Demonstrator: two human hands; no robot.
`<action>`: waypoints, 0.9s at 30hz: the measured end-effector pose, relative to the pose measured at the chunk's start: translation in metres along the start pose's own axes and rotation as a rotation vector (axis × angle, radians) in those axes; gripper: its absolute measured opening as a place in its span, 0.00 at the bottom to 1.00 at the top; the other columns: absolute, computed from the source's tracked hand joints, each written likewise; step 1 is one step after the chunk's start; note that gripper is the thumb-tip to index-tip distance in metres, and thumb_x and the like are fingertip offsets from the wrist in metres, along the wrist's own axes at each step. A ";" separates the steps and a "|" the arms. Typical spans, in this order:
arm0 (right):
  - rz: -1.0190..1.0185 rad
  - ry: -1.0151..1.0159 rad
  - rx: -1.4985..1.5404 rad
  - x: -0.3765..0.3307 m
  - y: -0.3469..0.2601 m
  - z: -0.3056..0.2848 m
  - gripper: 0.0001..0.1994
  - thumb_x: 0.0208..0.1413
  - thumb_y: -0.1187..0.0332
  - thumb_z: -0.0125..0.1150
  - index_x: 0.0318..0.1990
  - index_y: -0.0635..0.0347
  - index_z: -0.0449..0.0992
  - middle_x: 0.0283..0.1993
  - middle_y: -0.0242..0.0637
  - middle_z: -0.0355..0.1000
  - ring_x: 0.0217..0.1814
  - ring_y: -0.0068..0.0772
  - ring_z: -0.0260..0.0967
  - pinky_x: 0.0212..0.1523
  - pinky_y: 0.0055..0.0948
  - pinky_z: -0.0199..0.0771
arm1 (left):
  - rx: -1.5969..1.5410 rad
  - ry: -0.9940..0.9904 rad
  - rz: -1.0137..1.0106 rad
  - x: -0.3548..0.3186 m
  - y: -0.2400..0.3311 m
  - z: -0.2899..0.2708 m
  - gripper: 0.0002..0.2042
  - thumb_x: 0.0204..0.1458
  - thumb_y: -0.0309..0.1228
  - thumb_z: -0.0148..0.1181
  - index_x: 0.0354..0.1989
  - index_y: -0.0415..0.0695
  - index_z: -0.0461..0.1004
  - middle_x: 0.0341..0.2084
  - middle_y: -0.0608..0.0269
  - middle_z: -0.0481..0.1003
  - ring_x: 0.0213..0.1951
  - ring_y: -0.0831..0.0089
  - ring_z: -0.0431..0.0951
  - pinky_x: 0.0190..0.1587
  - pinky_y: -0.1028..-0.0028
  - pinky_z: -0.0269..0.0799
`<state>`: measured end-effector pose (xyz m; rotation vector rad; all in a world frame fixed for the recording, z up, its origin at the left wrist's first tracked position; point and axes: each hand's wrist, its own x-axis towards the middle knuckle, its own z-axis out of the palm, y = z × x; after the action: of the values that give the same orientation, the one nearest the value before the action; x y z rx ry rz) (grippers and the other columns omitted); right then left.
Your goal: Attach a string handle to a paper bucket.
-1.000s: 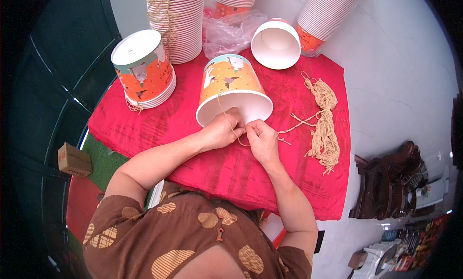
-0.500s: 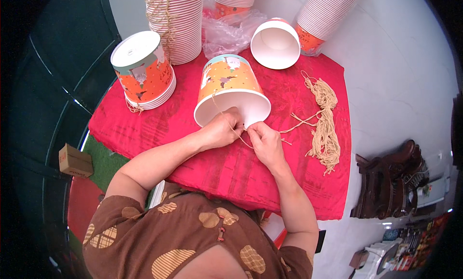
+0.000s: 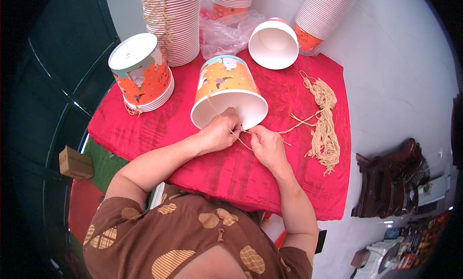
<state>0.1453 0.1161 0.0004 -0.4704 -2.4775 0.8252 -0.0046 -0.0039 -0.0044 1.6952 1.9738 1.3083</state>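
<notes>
An orange paper bucket (image 3: 226,79) with a teal band and printed figures lies tipped in front of me, its white mouth toward me. My left hand (image 3: 222,131) is closed at the near rim, fingers partly inside the mouth. Just to its right, my right hand (image 3: 266,143) pinches a thin tan string (image 3: 245,131) close to a small dark hole in the rim. The string also loops under my left hand, and one strand rises to the rim's left side. My left fingertips are partly hidden, so whether they hold string too is unclear.
A bundle of tan strings (image 3: 322,127) lies at right on the red tablecloth (image 3: 193,175). Upside-down stacked buckets (image 3: 141,76) stand at left. Behind are a tall bucket stack (image 3: 172,30), crumpled clear plastic (image 3: 229,35), a bucket on its side (image 3: 274,46) and a leaning stack (image 3: 323,16).
My right hand has drawn slightly away from the rim, with string now showing between the two hands. The bucket has shifted a little to the left in view.
</notes>
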 end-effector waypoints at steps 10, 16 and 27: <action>0.074 -0.012 -0.033 0.001 -0.002 0.002 0.09 0.52 0.73 0.53 0.37 0.63 0.78 0.28 0.55 0.75 0.32 0.56 0.76 0.35 0.49 0.74 | 0.053 0.006 -0.011 0.000 0.005 -0.003 0.02 0.45 0.20 0.56 0.25 0.34 0.71 0.32 0.46 0.71 0.36 0.48 0.74 0.39 0.58 0.70; 0.074 0.021 -0.043 0.002 0.000 0.005 0.08 0.51 0.73 0.52 0.35 0.64 0.78 0.28 0.54 0.75 0.32 0.56 0.75 0.35 0.50 0.74 | 0.067 -0.035 -0.047 -0.001 0.008 -0.006 0.04 0.42 0.23 0.56 0.24 0.34 0.71 0.32 0.45 0.71 0.36 0.47 0.73 0.39 0.57 0.69; 0.087 0.016 -0.042 0.001 0.002 0.005 0.08 0.51 0.73 0.53 0.35 0.63 0.77 0.28 0.54 0.75 0.32 0.56 0.75 0.35 0.49 0.74 | 0.039 -0.072 -0.097 0.002 0.015 -0.012 0.08 0.40 0.24 0.57 0.29 0.34 0.71 0.33 0.44 0.71 0.37 0.47 0.74 0.40 0.57 0.70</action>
<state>0.1419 0.1154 -0.0038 -0.6013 -2.4784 0.8012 -0.0033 -0.0085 0.0141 1.6183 2.0259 1.1669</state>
